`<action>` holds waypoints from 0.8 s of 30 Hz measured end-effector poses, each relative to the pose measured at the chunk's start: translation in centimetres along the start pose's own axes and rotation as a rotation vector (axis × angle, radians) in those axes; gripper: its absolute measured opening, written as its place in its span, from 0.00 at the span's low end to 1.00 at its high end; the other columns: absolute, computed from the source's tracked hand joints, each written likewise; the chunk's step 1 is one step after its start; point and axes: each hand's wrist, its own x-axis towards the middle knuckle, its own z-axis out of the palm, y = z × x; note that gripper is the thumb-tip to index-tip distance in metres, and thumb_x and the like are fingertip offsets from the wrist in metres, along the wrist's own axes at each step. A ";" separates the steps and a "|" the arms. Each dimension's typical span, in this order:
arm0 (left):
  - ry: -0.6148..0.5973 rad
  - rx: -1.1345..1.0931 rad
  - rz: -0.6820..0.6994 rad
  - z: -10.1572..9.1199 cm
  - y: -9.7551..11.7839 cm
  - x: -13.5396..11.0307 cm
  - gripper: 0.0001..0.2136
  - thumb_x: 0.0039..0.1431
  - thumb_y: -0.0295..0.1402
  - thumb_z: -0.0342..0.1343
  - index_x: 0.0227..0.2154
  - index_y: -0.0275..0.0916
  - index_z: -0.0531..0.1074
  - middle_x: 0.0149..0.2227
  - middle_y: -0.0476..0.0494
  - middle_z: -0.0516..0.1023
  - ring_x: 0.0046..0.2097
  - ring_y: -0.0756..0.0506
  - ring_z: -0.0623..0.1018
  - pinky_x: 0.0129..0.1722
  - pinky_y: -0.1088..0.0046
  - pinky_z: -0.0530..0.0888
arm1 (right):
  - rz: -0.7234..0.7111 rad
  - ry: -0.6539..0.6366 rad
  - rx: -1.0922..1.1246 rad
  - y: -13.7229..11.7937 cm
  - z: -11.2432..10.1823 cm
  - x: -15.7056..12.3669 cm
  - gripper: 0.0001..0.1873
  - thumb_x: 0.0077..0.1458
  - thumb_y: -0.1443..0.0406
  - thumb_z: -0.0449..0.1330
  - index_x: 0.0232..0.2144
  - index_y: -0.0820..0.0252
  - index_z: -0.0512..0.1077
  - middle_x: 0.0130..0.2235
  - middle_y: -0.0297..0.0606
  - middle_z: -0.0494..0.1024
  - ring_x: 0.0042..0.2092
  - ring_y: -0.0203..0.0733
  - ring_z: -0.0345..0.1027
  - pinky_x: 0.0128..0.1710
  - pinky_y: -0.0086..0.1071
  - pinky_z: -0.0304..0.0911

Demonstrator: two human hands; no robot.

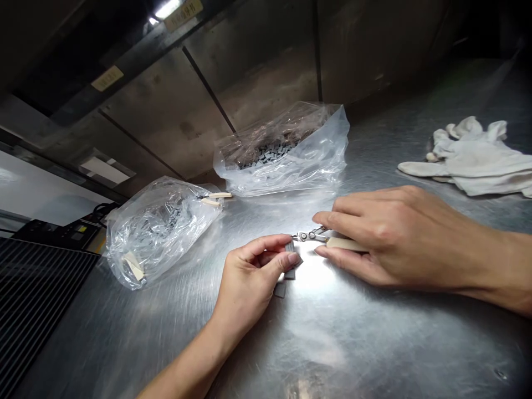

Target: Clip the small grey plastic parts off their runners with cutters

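My left hand [253, 271] pinches a small grey block [291, 249] between thumb and forefinger, low over the steel table [353, 332]. My right hand [386, 238] grips small pliers [316, 237] with cream handles, and their metal tips touch the block. Two more grey pieces [285, 282] lie on the table under my left fingers.
A clear plastic bag [286, 155] full of small grey pieces sits behind my hands. A second clear bag [153, 227] lies to the left, with another cream-handled tool [216, 198] beside it. White gloves [474, 158] lie at the right. A black grille [37, 299] borders the table's left edge.
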 end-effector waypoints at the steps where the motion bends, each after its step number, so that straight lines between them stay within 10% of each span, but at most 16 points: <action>1: -0.003 -0.006 -0.012 0.0 0.0 0.0 0.11 0.47 0.29 0.73 0.36 0.39 0.84 0.30 0.47 0.83 0.31 0.52 0.79 0.33 0.81 0.74 | -0.009 -0.002 0.008 0.0 0.1 0.0 0.15 0.67 0.58 0.53 0.36 0.60 0.75 0.29 0.36 0.71 0.28 0.42 0.62 0.31 0.37 0.48; 24: -0.052 -0.052 0.009 -0.4 -0.6 0.1 0.13 0.54 0.32 0.70 0.43 0.38 0.83 0.31 0.45 0.85 0.34 0.50 0.83 0.37 0.80 0.78 | 0.054 -0.022 0.015 0.0 1.1 -0.4 0.14 0.65 0.55 0.55 0.35 0.58 0.73 0.31 0.36 0.71 0.31 0.45 0.66 0.33 0.37 0.51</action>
